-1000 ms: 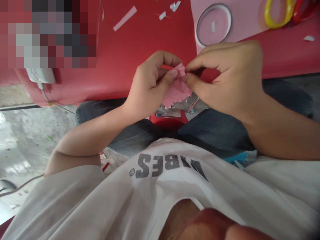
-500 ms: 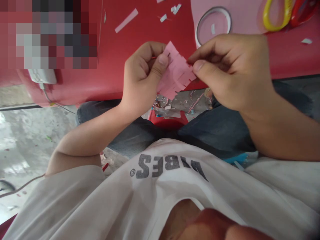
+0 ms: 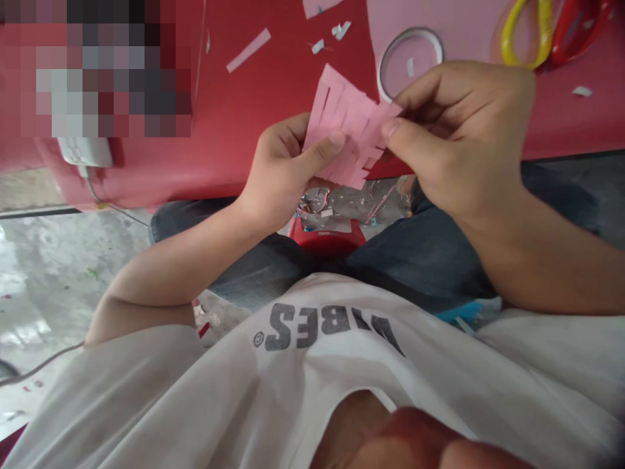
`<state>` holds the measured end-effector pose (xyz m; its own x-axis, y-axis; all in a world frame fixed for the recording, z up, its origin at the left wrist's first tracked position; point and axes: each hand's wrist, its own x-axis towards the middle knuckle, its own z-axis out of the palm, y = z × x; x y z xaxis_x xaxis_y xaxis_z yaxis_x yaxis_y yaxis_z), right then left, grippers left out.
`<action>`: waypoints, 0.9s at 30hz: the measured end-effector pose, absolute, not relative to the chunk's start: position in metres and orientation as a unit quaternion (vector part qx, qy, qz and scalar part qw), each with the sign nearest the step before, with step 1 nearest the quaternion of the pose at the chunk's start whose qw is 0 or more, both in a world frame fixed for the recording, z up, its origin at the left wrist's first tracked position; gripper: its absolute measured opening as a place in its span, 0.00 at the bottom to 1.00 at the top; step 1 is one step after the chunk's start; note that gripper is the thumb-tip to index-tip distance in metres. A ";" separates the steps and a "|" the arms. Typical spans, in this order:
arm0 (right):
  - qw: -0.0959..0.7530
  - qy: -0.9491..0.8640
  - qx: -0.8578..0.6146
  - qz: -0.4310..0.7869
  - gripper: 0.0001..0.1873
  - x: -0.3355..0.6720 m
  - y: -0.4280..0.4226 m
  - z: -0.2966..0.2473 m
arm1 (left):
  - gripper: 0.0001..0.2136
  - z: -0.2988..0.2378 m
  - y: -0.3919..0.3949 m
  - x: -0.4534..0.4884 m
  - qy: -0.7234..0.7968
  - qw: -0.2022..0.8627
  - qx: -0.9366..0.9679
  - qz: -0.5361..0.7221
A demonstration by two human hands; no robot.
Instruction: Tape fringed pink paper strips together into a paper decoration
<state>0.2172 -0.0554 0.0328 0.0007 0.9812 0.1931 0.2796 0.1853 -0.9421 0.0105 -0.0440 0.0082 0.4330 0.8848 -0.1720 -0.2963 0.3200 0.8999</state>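
- Pinched at 2 places, it's a double hold: left hand (image 3: 286, 170) clamps the pink slit paper (image 3: 347, 112), thumb laid across its face, while right hand (image 3: 471, 124) nips the right-hand corner between thumb and fingers.
- Biggest on stage, the red table (image 3: 234, 133) stretches out beyond the hands.
- Upper right, a pink sheet (image 3: 463, 26) lies flat, no slits showing in the visible part.
- And here's the pink slit paper, up between the 2 hands over the table's near edge! Several slits already run through it and its lower right side breaks into short tabs, so cutting looks well along; what's left, I cannot tell.
- White ring (image 3: 382, 70) rests on the sheet, just beside the right fingers.
- Yellow handle loop (image 3: 508, 42) and red handle loop (image 3: 561, 39) sit idle, untouched.
- Pink strip (image 3: 249, 50), already loose.
- White scraps (image 3: 342, 29), tiniest of all.
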 end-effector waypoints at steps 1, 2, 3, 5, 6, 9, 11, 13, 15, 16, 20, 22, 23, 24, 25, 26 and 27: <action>0.471 -0.612 -0.519 0.366 0.05 0.218 -0.055 0.033 | 0.14 0.006 -0.044 0.010 0.355 0.726 0.438 0.393; 0.461 -0.619 -0.519 0.368 0.05 0.220 -0.055 0.034 | 0.15 0.003 -0.043 0.009 0.360 0.715 0.456 0.390; 0.450 -0.626 -0.517 0.373 0.04 0.221 -0.056 0.034 | 0.14 0.001 -0.043 0.008 0.361 0.702 0.474 0.391; 0.434 -0.637 -0.511 0.380 0.03 0.223 -0.057 0.037 | 0.13 -0.001 -0.042 0.006 0.368 0.679 0.505 0.386; 0.432 -0.641 -0.507 0.382 0.04 0.224 -0.057 0.038 | 0.12 0.000 -0.042 0.006 0.372 0.669 0.518 0.382; 0.430 -0.654 -0.492 0.382 0.11 0.226 -0.059 0.041 | 0.10 0.008 -0.044 0.006 0.388 0.649 0.539 0.371; 0.429 -0.673 -0.469 0.378 0.16 0.227 -0.060 0.042 | 0.10 0.014 -0.046 0.007 0.400 0.648 0.542 0.356; 0.423 -0.698 -0.450 0.361 0.18 0.227 -0.062 0.043 | 0.12 0.018 -0.047 0.007 0.401 0.654 0.546 0.336; 0.416 -0.718 -0.444 0.338 0.17 0.226 -0.063 0.044 | 0.13 0.020 -0.047 0.007 0.391 0.657 0.555 0.329; 0.412 -0.724 -0.445 0.330 0.15 0.226 -0.064 0.045 | 0.14 0.020 -0.047 0.007 0.385 0.657 0.559 0.328; 0.404 -0.727 -0.453 0.320 0.10 0.224 -0.066 0.049 | 0.14 0.017 -0.047 0.005 0.378 0.650 0.571 0.329; 0.402 -0.724 -0.460 0.319 0.11 0.223 -0.067 0.049 | 0.13 0.016 -0.046 0.005 0.374 0.643 0.581 0.332; 0.404 -0.723 -0.461 0.320 0.12 0.223 -0.067 0.049 | 0.13 0.015 -0.045 0.006 0.373 0.637 0.586 0.334; 0.409 -0.721 -0.459 0.321 0.12 0.223 -0.067 0.048 | 0.13 0.014 -0.044 0.006 0.368 0.633 0.590 0.340; 0.413 -0.719 -0.455 0.324 0.13 0.223 -0.067 0.048 | 0.14 0.013 -0.043 0.007 0.358 0.631 0.595 0.346; 0.415 -0.719 -0.451 0.327 0.13 0.222 -0.067 0.048 | 0.16 0.012 -0.043 0.007 0.346 0.631 0.598 0.354; 0.414 -0.721 -0.448 0.330 0.14 0.222 -0.068 0.048 | 0.17 0.011 -0.042 0.008 0.339 0.629 0.599 0.360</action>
